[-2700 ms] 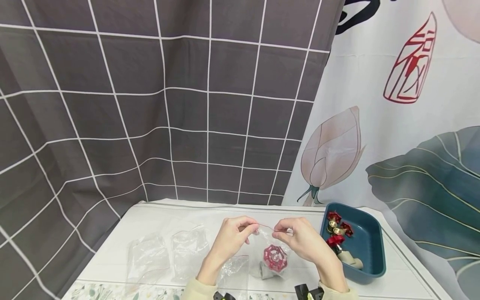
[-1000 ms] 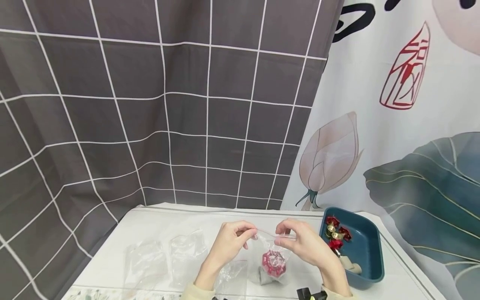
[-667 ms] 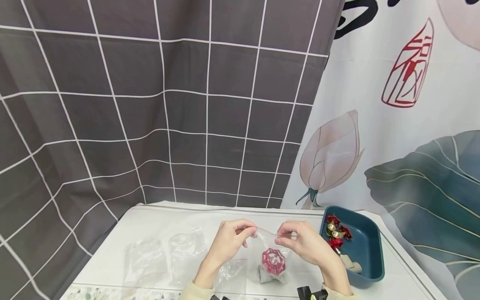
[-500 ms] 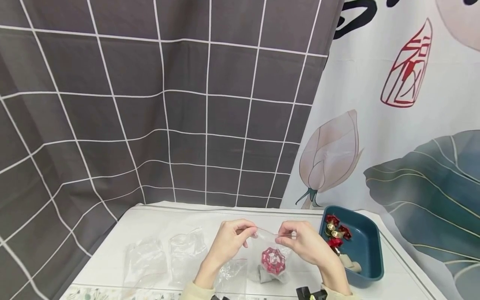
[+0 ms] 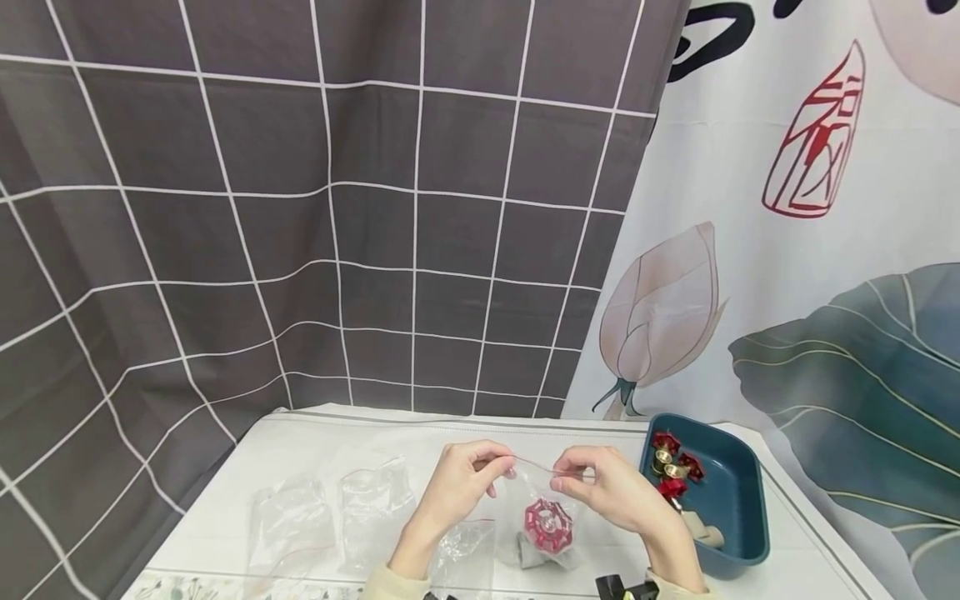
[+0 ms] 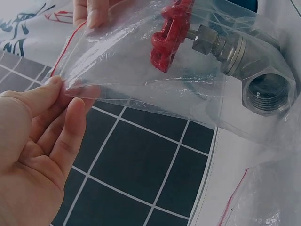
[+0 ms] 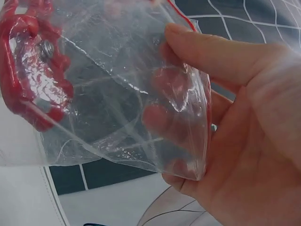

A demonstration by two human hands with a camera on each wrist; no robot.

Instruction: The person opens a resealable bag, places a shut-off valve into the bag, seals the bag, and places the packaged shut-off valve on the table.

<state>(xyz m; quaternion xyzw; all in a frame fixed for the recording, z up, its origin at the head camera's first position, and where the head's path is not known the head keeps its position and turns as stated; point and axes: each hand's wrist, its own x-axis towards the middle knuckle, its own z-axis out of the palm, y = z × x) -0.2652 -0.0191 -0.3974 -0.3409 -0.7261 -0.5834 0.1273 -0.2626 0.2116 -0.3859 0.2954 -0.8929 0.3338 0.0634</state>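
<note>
A clear zip bag [image 6: 127, 61] with a red seal line hangs between both hands, its top edge stretched from one to the other. Inside it sits a metal valve [image 6: 225, 49] with a red handwheel [image 5: 548, 526] and a threaded opening. My left hand [image 5: 465, 483] pinches one top corner of the bag between thumb and fingers. My right hand [image 5: 611, 490] pinches the seal near the other corner, thumb in front and the fingers showing through the plastic in the right wrist view.
Several flat clear zip bags [image 5: 375, 504] lie on the white table [image 5: 330, 433] to the left. A blue bin [image 5: 738, 475] at the right holds red-handled brass valves [image 5: 672, 469] and beige fittings [image 5: 701, 529]. A grey gridded curtain [image 5: 375, 292] hangs behind.
The right hand has shifted slightly along the bag's seal and its fingers have closed in a little since the earliest frames. The left hand has stayed nearly still.
</note>
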